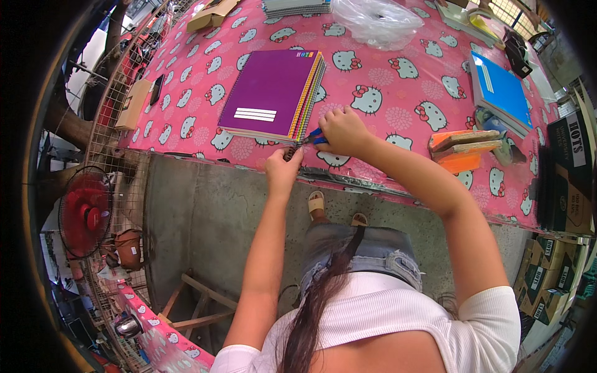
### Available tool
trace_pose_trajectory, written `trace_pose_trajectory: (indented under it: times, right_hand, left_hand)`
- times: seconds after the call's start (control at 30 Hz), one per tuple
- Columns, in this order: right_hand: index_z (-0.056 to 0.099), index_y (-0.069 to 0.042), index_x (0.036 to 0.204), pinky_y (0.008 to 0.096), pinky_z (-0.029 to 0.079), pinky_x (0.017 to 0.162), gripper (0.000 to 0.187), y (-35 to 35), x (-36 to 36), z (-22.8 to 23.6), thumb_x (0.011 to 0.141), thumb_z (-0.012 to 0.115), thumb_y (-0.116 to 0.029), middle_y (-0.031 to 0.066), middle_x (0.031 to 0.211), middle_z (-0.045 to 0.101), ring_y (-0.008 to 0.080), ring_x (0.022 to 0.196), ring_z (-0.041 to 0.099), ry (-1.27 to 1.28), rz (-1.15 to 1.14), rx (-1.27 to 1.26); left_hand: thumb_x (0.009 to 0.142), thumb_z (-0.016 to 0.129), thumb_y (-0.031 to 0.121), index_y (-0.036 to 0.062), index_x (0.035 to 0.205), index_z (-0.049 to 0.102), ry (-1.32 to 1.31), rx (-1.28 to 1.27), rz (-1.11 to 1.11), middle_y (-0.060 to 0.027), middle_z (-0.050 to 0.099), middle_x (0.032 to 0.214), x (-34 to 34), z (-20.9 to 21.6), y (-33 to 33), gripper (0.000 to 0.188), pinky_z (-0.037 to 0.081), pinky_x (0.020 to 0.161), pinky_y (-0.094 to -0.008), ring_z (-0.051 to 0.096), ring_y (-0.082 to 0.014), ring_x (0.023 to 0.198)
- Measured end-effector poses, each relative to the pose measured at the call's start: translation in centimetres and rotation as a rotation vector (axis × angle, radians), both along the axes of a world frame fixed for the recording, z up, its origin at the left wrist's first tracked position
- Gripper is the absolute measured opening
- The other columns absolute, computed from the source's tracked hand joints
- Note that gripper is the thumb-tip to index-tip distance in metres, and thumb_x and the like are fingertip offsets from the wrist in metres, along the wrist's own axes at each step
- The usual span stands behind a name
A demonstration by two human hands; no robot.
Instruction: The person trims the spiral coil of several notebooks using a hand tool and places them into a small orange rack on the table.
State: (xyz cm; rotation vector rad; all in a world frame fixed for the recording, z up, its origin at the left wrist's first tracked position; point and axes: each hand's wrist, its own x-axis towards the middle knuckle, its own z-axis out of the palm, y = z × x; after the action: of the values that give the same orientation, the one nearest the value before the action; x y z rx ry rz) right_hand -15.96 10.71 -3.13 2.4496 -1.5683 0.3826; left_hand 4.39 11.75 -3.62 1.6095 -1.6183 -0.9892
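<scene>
Resting rightward are blue notebooks [505, 93] and orange blocks [461, 161]; purple-topped notebooks [270, 87] lie just beyond the left hand [283, 168], pinching a dark coil [290, 153], and beside the right hand [343, 132], gripping blue-handled pliers [316, 136].

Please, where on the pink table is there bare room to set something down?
Widest: the tablecloth between the purple notebook stack and the blue notebook. Another: left of that stack, up to the small dark object. Crowded: the near edge, where the left hand, right hand and blue-handled tool meet, and around the orange blocks.
</scene>
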Motion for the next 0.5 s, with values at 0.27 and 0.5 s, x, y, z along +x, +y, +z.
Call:
trace_pose_trajectory:
  times: [0.27, 0.5]
  right_hand:
    - [0.071, -0.008, 0.07, 0.0389, 0.052, 0.056, 0.037, 0.4, 0.2, 2.2, 0.073, 0.066, -0.045, 0.0111, 0.07, 0.067, 0.0273, 0.063, 0.067, -0.034, -0.032, 0.402]
    - [0.066, -0.005, 0.081, 0.0377, 0.049, 0.067, 0.052, -0.1, 1.0, 1.5, 0.072, 0.067, -0.055, 0.01, 0.078, 0.065, 0.0272, 0.075, 0.064, 0.148, -0.036, 0.103]
  left_hand:
    - [0.081, 0.071, 0.027, -0.0044, 0.083, 0.068, 0.017, 0.016, 0.041, -0.0105, 0.064, 0.062, 0.9, -0.8, 0.0, 0.032, 0.048, 0.054, -0.035, 0.061, -0.0183, 0.054]
    - [0.079, 0.074, 0.03, -0.0034, 0.086, 0.07, -0.247, -0.131, 0.007, -0.0129, 0.066, 0.066, 0.9, -1.0, 0.2, 0.034, 0.049, 0.059, -0.0361, 0.064, -0.0214, 0.06]
